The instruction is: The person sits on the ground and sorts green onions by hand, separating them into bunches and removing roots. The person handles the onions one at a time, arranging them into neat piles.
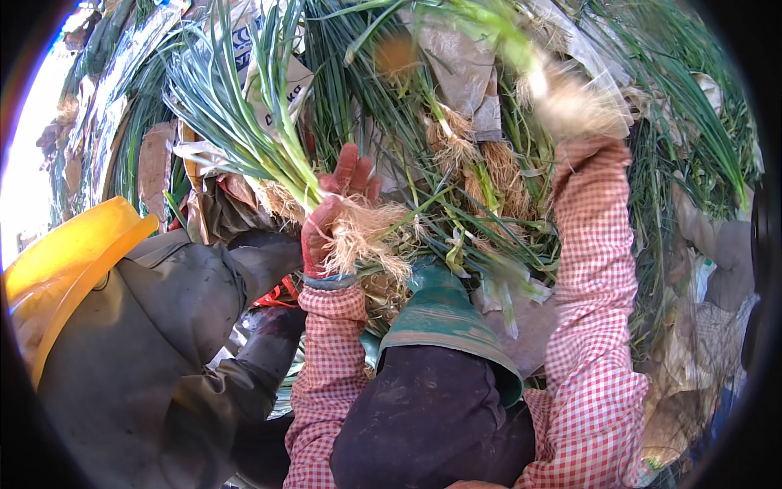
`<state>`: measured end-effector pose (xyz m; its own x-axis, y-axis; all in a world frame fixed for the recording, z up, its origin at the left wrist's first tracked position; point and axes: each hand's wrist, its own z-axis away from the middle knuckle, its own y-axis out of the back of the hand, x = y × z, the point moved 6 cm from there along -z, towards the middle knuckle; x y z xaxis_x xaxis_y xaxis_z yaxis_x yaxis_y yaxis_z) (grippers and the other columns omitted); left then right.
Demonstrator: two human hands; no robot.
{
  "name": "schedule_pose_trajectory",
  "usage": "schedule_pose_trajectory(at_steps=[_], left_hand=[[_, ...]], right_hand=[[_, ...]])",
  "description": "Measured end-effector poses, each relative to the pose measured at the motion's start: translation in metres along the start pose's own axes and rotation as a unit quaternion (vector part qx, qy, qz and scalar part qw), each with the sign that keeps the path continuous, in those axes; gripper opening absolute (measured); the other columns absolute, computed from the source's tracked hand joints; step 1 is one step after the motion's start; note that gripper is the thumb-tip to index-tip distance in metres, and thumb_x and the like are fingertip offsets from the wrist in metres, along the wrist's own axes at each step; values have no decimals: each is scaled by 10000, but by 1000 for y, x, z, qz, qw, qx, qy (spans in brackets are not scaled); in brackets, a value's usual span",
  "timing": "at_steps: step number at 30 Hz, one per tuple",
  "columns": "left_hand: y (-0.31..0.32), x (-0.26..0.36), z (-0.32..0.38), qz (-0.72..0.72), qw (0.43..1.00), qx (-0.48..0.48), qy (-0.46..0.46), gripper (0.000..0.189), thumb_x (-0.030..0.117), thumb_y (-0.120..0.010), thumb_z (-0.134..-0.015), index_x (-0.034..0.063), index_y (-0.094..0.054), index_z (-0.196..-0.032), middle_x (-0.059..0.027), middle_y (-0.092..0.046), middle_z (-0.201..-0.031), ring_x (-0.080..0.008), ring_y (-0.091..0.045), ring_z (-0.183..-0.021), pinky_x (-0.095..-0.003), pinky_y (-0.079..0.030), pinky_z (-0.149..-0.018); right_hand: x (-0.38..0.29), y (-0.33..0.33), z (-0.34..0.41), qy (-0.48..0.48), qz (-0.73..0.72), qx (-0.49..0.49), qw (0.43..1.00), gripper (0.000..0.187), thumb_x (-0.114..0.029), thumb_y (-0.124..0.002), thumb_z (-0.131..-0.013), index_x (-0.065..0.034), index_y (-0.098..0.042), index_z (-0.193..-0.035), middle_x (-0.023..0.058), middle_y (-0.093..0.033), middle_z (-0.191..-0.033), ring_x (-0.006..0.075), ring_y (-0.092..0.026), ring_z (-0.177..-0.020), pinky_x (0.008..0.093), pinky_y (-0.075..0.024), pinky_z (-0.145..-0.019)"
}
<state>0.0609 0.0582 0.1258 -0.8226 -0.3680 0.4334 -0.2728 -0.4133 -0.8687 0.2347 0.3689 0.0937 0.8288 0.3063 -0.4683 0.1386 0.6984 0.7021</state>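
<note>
In a red glove, my left hand (333, 214) grips a bunch of green onions (290, 147) near its white bases, with the pale roots hanging over the palm and the long leaves pointing up and left. My right arm, in a red checked sleeve, reaches up at the right. My right hand (577, 119) is blurred and largely hidden behind pale roots and a green stalk (537, 76). Whether its fingers are closed on them cannot be made out. Loose green onions (455, 137) with long roots lie between and beyond my hands.
A green rubber boot (449, 318) covers my lower leg. At the left are a person in dark waterproof clothing (122, 360) and a yellow plastic object (73, 257). Heaps of green onions (666, 110), printed sacks and cardboard (156, 171) surround the spot. Netting (724, 330) lies right.
</note>
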Motion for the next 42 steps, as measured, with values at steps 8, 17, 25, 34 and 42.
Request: schedule_pose_trajectory(at_steps=[8, 17, 25, 34, 42], left_hand=[[36, -37, 5, 51, 993, 69, 83, 235, 180, -618, -922, 135, -580, -1149, 14, -663, -963, -177, -647, -886, -440, -440, -1009], [36, -34, 4, 3, 992, 101, 77, 277, 235, -604, -935, 78, -530, -1152, 9, -586, -822, -143, -586, -754, -401, -477, -952], [37, -21, 2, -25, 997, 70, 24, 341, 212, -651, -902, 46, -504, -1161, 14, -566, -810, -122, -563, -763, -388, -473, -929], [22, -24, 13, -168, 979, 113, -34, 325, 190, -684, -866, 11, -528, -1087, -67, -603, -764, -213, -595, -768, -357, -502, -816], [16, -46, 10, -195, 972, 131, 13, 293, 123, -640, -881, 31, -519, -1132, -93, -622, -881, -200, -624, -731, -317, -564, -609]], right_hand=[[81, 10, 56, -100, -40, 109, 988, 396, -240, -661, -848, -98, -622, -1215, 136, -656, -1156, 228, -631, -1053, 321, -483, -938], [-69, -5, 14, -60, 132, 11, 989, 424, -188, -621, -893, -39, -533, -1280, 187, -620, -1190, 325, -595, -1108, 431, -462, -985], [-106, -103, 112, 161, 212, -220, 938, 396, -270, -607, -876, -64, -589, -1214, 169, -605, -1202, 279, -529, -1199, 390, -417, -1027], [-80, -18, 24, -66, 201, -17, 977, 325, -215, -566, -933, 2, -610, -1171, 151, -685, -978, 283, -682, -890, 379, -571, -791], [-11, -15, 37, -185, -194, -4, 963, 284, -253, -630, -901, -8, -662, -1038, 86, -654, -752, 135, -568, -555, 260, -505, -508]])
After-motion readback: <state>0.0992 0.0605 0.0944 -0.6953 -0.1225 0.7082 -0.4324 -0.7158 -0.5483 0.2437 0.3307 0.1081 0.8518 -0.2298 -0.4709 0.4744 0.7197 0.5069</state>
